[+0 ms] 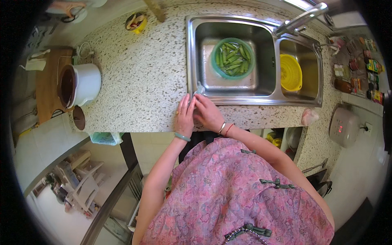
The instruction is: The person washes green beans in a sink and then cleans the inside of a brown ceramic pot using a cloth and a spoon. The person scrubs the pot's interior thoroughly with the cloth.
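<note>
My left hand point(185, 118) and my right hand point(210, 116) meet at the near left corner of the steel sink point(190, 53). Their fingers are pressed together, fingertips nearly touching. A small crumpled, whitish see-through piece, looking like thin plastic point(199, 88), sticks up from the fingertips over the sink rim; the rest is hidden by the fingers. In the large basin, a green see-through bowl point(213, 61) holds water and several green pods point(233, 58), which look like okra.
A yellow colander point(290, 72) sits in the small basin under the tap point(302, 19). On the speckled counter point(139, 77) stand a white pot with a brown inside point(87, 83) and a yellow cup of scraps point(139, 25). A small plastic bundle point(309, 117) lies at the right.
</note>
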`<state>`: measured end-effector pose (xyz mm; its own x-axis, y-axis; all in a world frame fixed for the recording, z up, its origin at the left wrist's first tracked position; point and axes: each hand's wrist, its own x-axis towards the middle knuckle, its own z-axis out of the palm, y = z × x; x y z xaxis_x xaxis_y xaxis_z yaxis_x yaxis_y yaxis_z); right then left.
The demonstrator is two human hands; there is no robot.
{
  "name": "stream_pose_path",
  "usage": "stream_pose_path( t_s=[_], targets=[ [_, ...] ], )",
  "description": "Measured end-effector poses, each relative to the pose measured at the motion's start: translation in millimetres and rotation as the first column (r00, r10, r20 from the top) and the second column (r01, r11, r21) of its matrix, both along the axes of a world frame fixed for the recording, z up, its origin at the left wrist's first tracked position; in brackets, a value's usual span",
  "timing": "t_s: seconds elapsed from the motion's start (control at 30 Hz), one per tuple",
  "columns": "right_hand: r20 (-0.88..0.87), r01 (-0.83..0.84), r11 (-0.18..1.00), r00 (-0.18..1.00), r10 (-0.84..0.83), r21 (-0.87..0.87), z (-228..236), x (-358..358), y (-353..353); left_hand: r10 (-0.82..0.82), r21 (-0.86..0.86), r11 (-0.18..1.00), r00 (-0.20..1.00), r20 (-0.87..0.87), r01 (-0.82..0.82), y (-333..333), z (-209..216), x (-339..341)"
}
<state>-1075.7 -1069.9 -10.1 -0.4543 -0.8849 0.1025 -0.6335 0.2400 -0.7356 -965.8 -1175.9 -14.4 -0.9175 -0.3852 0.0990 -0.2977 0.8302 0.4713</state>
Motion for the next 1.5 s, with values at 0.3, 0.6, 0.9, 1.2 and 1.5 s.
stream_pose_path(
  t_s=[0.3,0.6,0.9,1.2,1.5],
  targets=[
    [-0.339,-0.134,0.955,0.914,0.222,0.264,-12,13,-60,0.069,0.043,0.996,0.985,0.158,-0.077,-39,-16,25],
    [-0.379,-0.062,0.969,0.913,0.153,0.239,-32,-47,-180,0.245,-0.047,0.969,0.964,0.1,-0.242,-146,-23,-51],
    [-0.416,-0.096,0.956,0.885,0.21,0.278,-16,-67,-153,0.107,-0.153,0.983,0.992,0.065,-0.096,-151,-28,-51],
    [-0.447,-0.023,0.95,0.879,0.168,0.311,-22,-119,-201,0.137,-0.109,0.986,0.985,0.102,-0.126,-196,-35,-135],
    [-0.546,0.045,0.979,0.835,0.071,0.197,-33,-202,-250,0.309,-0.231,0.931,0.948,0.081,-0.284,-223,-53,-238]
  ],
)
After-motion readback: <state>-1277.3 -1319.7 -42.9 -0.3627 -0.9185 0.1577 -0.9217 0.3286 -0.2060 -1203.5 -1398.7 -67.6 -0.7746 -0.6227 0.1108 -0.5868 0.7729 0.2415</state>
